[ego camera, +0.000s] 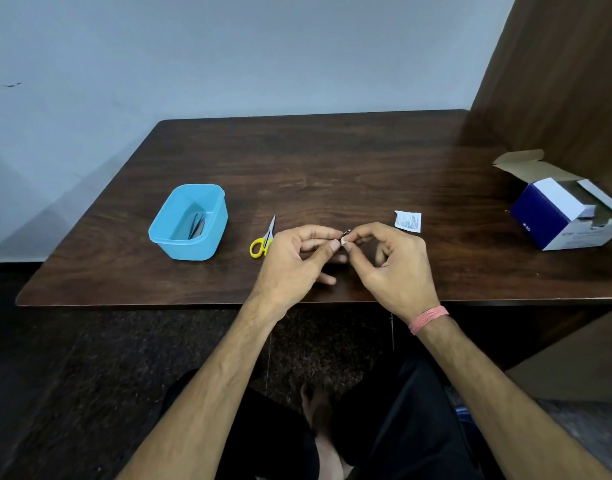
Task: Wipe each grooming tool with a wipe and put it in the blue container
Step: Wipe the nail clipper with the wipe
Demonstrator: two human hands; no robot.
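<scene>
A person sits at a dark wooden table (332, 161), seen from above through a camera on their head. Both forearms reach up from the bottom of the frame and the hands meet at centre, just above the near table edge.

The left hand (294, 258) and right hand (391, 261) pinch something small between their fingertips. A thin metal tool (346, 232) pokes up between them, and a bit of white, probably the wipe (342, 241), sits just below it. The tool is too small to name. Both hands have curled fingers closed on these items; which hand holds which cannot be told.

The blue tub (188, 221) stands at centre left, well apart from the hands. Dark slim tools (198, 221) already lie inside it. Yellow-handled scissors (263, 239) rest on the table between the tub and the left hand, blades pointing away from the person; their handles are just beside the left hand.

A small printed white packet (407, 221) lies just up and right of the right hand. An open blue and white box (564, 216) sits at the far right edge.

Likely risks: the tiny tool is held only by fingertips, so rubbing could make it slip and drop onto the table or off its near edge to the floor. A sharp tip could prick a finger through the thin wipe. The left hand could nudge the scissors when it moves towards the tub.
</scene>
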